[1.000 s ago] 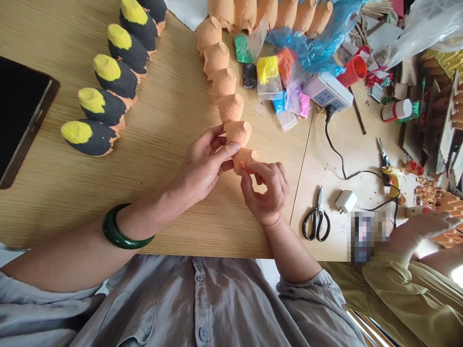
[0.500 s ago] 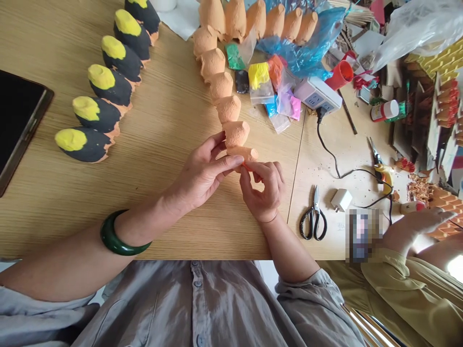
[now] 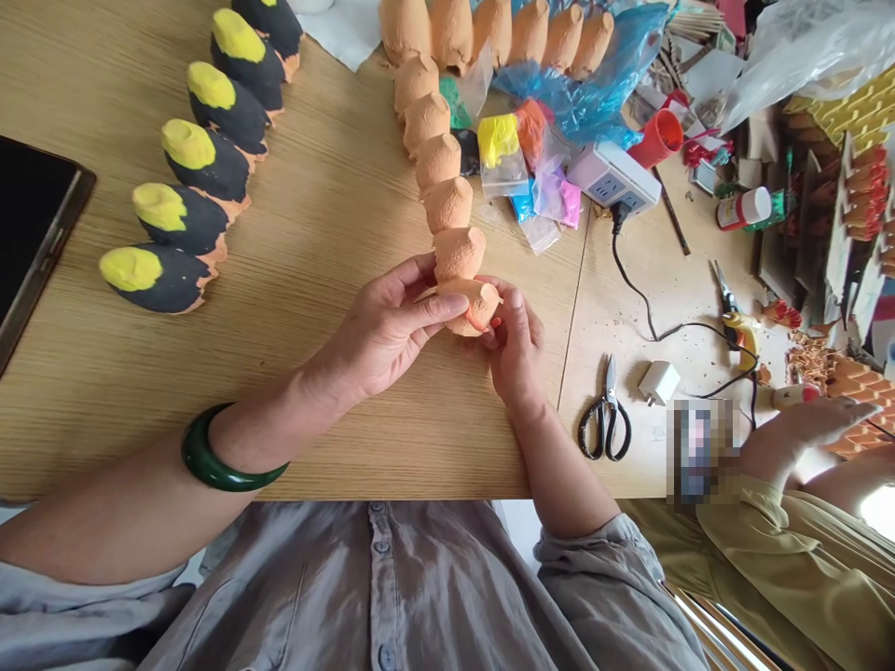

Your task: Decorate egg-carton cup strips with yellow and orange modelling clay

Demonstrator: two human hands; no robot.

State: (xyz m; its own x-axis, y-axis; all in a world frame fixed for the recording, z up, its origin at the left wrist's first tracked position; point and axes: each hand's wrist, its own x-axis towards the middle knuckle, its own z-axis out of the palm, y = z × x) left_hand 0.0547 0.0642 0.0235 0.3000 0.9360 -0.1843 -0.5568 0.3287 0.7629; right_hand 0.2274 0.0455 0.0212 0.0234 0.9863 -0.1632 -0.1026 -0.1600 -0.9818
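My left hand (image 3: 383,326) grips the nearest orange paper cone (image 3: 470,304) at the end of a curved row of orange cones (image 3: 438,160) on the wooden table (image 3: 322,224). My right hand (image 3: 516,347) is closed against the same cone's front, pinching a small bright orange bit against it. Both hands touch the cone. A green bangle (image 3: 216,457) sits on my left wrist.
A row of black cones with yellow tips (image 3: 183,203) lies at the left, a dark tablet (image 3: 28,233) at the far left. Bags of coloured clay (image 3: 521,158), a power strip (image 3: 613,175), scissors (image 3: 607,415), a white charger (image 3: 658,382) and a glue gun (image 3: 739,328) lie right. Another person's hand (image 3: 804,424) works at the right.
My right hand has moved up and pressed the small orange bit onto the cone's front. My left hand keeps its hold on the cone.
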